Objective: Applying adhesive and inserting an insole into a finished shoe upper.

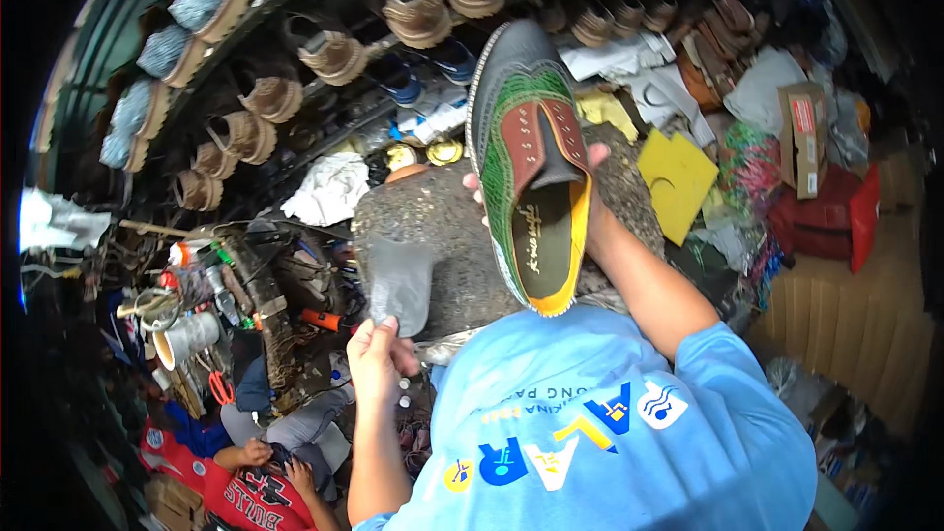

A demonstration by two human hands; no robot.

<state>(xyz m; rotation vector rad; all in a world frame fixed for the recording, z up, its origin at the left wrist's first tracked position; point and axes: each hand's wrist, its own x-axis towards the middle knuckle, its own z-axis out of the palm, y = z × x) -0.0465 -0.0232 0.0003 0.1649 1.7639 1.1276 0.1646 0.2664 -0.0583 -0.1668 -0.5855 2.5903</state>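
My right hand [600, 218] supports a lace-up shoe [536, 162] from below, with fingertips showing on both sides of it. The shoe has a black toe, a green textured side, a reddish-brown laceless eyelet panel and a yellow lining. Its insole faces up, and pale stitching follows the edge. Lower and to the left, my left hand [382, 349] pinches the near end of a thin grey, rounded sheet [400, 280], shaped like part of a sole. Under both lies a rough, speckled work block [452, 226].
Shelves of brown shoes [334, 51] and blue ones [204, 2] curve across the back. A yellow sheet [678, 182] and a red bag [826, 216] lie right. Tools, a white cup [187, 339] and red-handled scissors [221, 388] crowd the left. Another person [265, 492] sits lower left.
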